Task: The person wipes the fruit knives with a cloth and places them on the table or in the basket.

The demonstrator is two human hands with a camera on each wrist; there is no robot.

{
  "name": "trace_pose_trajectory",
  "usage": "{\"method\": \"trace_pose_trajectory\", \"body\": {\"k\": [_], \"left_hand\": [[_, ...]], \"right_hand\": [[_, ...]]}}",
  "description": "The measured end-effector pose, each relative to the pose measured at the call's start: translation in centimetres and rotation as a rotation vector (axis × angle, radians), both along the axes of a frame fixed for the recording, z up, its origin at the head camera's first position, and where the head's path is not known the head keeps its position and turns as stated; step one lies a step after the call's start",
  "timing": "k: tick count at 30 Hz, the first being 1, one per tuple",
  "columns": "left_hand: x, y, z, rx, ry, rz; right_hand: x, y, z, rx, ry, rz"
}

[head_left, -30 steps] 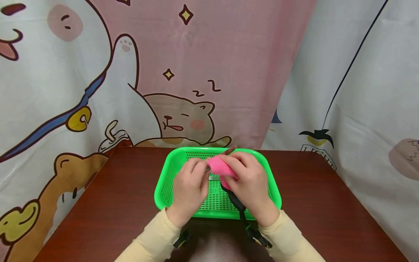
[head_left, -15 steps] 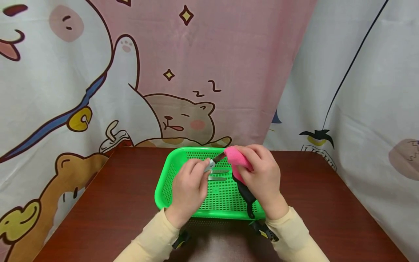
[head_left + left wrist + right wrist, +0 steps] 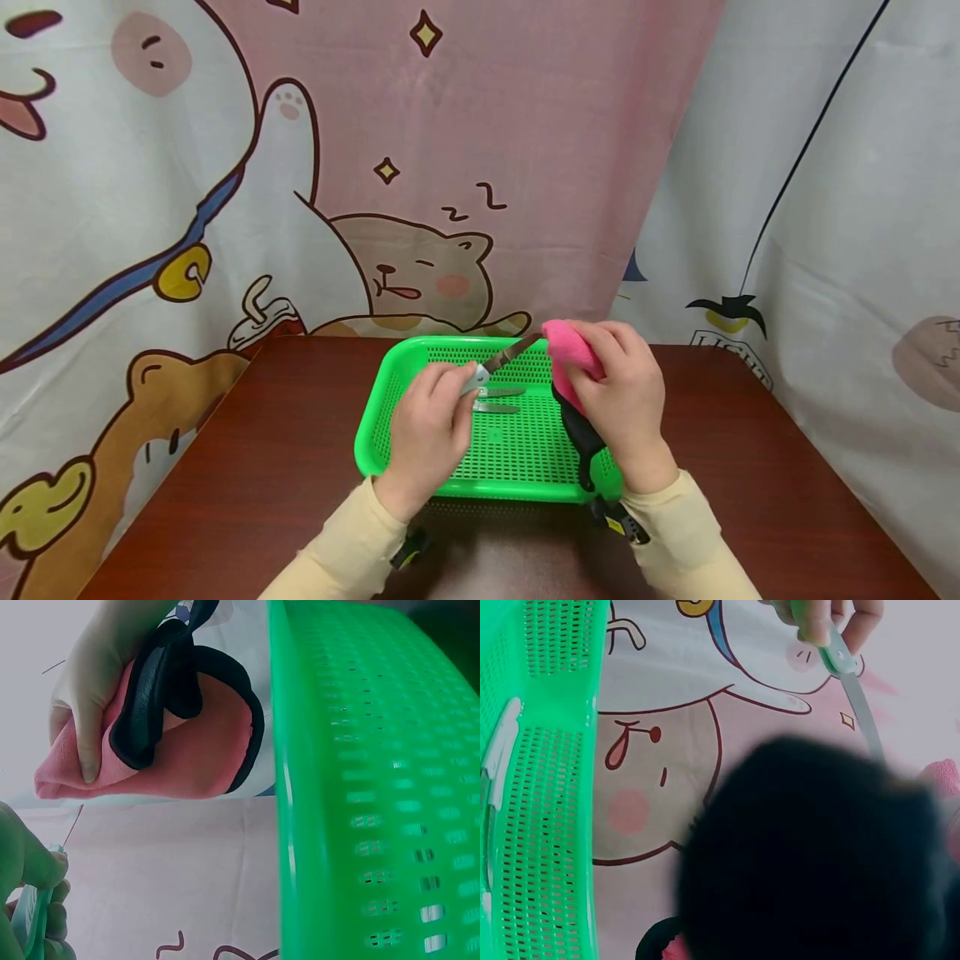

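My left hand grips the pale handle of a folding knife over the green basket. Its blade points up and to the right. My right hand pinches a pink cloth with black edging at the blade's tip, and the cloth hides the very end. From the cloth hangs a black strap, seen in the head view. In the right wrist view the blade shows bare near the handle, while a blurred black shape covers much of the picture. The left wrist view shows the cloth folded under the right thumb.
Two more knives lie in the basket: one knife behind another knife. A brown table carries the basket. Behind it hangs a curtain printed with cartoon animals.
My right hand has moved to the right with the cloth, sliding it along the blade toward the tip and baring most of the blade. My left hand keeps hold of the knife, nearly still.
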State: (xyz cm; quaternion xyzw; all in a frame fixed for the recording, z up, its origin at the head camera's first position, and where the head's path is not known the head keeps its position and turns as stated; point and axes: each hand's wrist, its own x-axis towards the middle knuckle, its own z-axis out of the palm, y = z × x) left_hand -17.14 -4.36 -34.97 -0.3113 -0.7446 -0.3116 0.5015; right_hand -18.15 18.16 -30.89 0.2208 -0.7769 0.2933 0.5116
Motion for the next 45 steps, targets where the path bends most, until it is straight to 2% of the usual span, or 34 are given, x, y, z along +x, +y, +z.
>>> {"method": "trace_pose_trajectory", "body": {"k": [12, 25, 33, 45], "left_hand": [[-0.1, -0.2, 0.2, 0.011, -0.020, 0.006], [-0.2, 0.2, 0.5, 0.018, -0.050, 0.004], [0.2, 0.6, 0.8, 0.031, -0.068, 0.000], [0.6, 0.8, 0.9, 0.033, -0.070, -0.005]], "right_hand": [[0.7, 0.0, 0.4, -0.023, 0.002, 0.024], [2.0, -3.6, -0.5, 0.138, 0.078, 0.192], [1.9, -4.6, -0.8, 0.148, 0.088, 0.191], [1.4, -4.2, -0.5, 0.136, 0.077, 0.162]]}}
